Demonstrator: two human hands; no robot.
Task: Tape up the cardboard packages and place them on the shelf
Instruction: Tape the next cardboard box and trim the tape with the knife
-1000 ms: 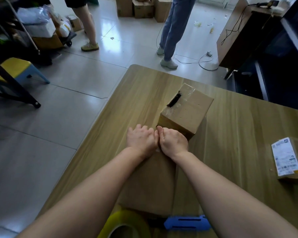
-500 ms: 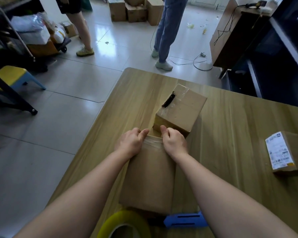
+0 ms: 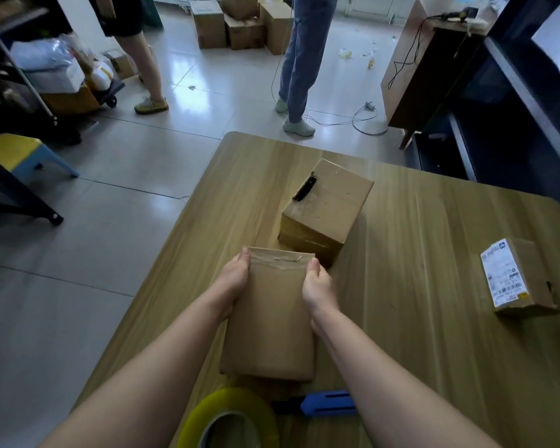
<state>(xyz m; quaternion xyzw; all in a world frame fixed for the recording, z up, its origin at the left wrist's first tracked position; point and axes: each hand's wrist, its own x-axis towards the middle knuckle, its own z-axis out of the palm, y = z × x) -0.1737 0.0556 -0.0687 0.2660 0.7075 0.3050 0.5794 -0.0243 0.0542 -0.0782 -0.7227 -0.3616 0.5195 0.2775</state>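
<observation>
- A flat, rectangular brown cardboard package [image 3: 269,318] lies on a pale wood-grain table [image 3: 417,350]. Its long axis runs straight away from the wearer.
- The package's far short end carries a glossy, wrinkled band of clear tape. That end points at a squat brown cardboard box [image 3: 330,208], which sits just beyond it and blocks the way ahead.
- The left hand [image 3: 232,279] grips the package's left edge near the far end, thumb on top and fingers curled under.
- The right hand [image 3: 317,286] clasps the right edge opposite in the same way.
- Whether the package's far end is raised off the table cannot be told.
- A black strip [image 3: 304,190] lies along the squat box's far-left top edge.
- Just nearer than the package sit a translucent yellow roll of tape [image 3: 230,412] and a blue plastic tool [image 3: 328,407].
- Well to the right of the package lies a small brown carton [image 3: 518,279], its matte top covered by a white printed label [image 3: 501,273].
- Far beyond the package, on a glossy tiled floor, stand 2 people: 1 in blue jeans [image 3: 304,53], 1 bare-legged [image 3: 143,59].
- Brown cartons [image 3: 240,24] are stacked behind them, and a loose cable [image 3: 362,121] trails across the tiles.
- A dark shelf unit [image 3: 514,108] rises to the far right of the package.
</observation>
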